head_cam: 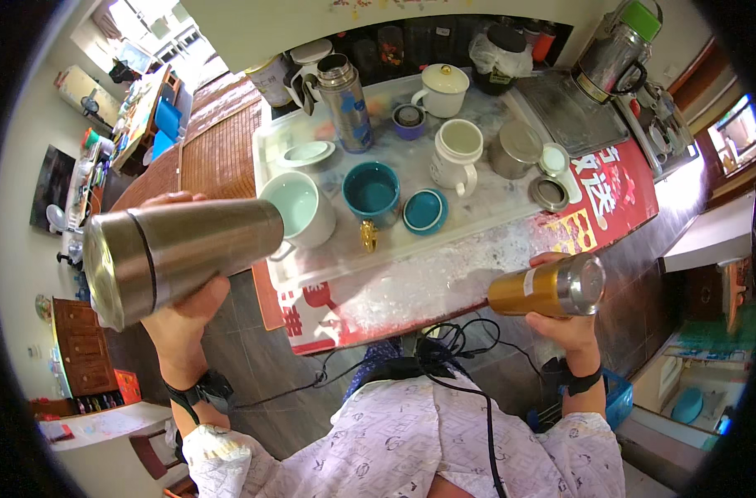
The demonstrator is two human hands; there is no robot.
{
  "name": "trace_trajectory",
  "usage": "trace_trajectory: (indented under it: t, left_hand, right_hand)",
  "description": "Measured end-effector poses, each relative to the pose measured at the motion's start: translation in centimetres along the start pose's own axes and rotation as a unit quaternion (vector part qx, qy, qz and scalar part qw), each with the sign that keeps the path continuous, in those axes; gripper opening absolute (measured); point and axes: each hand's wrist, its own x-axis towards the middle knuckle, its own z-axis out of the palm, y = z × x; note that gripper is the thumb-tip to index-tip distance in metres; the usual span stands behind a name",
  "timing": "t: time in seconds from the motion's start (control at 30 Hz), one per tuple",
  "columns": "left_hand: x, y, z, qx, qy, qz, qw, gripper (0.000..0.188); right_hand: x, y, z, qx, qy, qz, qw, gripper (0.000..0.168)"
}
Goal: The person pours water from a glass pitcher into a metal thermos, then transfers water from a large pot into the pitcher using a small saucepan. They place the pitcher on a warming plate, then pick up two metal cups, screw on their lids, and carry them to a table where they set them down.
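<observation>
My left hand (194,311) grips a large brushed-steel tumbler (203,252), tilted on its side with its lidded end to the left. Its narrow end overlaps a pale green-lined mug (300,211); whether they touch I cannot tell. On the right, my right hand (568,333) holds a gold tumbler (527,292) with a bare steel end, lying sideways over the table's front edge. Between them a teal mug (371,190) with a gold handle stands on a white tray (378,264). A teal lid (425,211) lies beside it.
The tray also bears a white handled mug (457,155), a white lidded cup (443,90), a patterned steel flask (346,106), a steel canister (515,149) and a metal ring lid (548,193). A large thermos jug (614,56) stands at the back right. Black cables (459,342) hang before my waist.
</observation>
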Motion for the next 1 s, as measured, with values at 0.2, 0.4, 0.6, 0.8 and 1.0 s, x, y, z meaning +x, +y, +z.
trace_trajectory:
  t: [0.2, 0.4, 0.6, 0.8, 1.0]
  left_hand:
    - [5.2, -3.2, -0.3, -0.044, -0.037, -0.002, 0.998, 0.083]
    - [8.0, -6.9, 1.3, -0.091, -0.086, -0.017, 0.992, 0.087]
    - [9.8, -5.1, 4.1, -0.131, -0.134, -0.054, 0.981, 0.091]
    - [12.1, -3.9, 10.3, -0.065, -0.167, -0.024, 0.983, 0.080]
    - [12.7, -2.7, 15.2, -0.025, -0.178, -0.121, 0.976, 0.065]
  right_hand:
    - [4.0, -2.6, 2.3, 0.019, 0.051, 0.020, 0.998, 0.078]
    - [6.6, -3.4, 2.0, -0.009, 0.085, -0.020, 0.996, 0.081]
    - [11.7, -4.6, 1.2, -0.004, 0.112, -0.074, 0.991, 0.079]
    - [17.5, -4.0, -3.2, -0.090, 0.138, -0.016, 0.986, 0.071]
    - [24.1, -0.8, -4.8, -0.027, 0.100, -0.049, 0.993, 0.066]
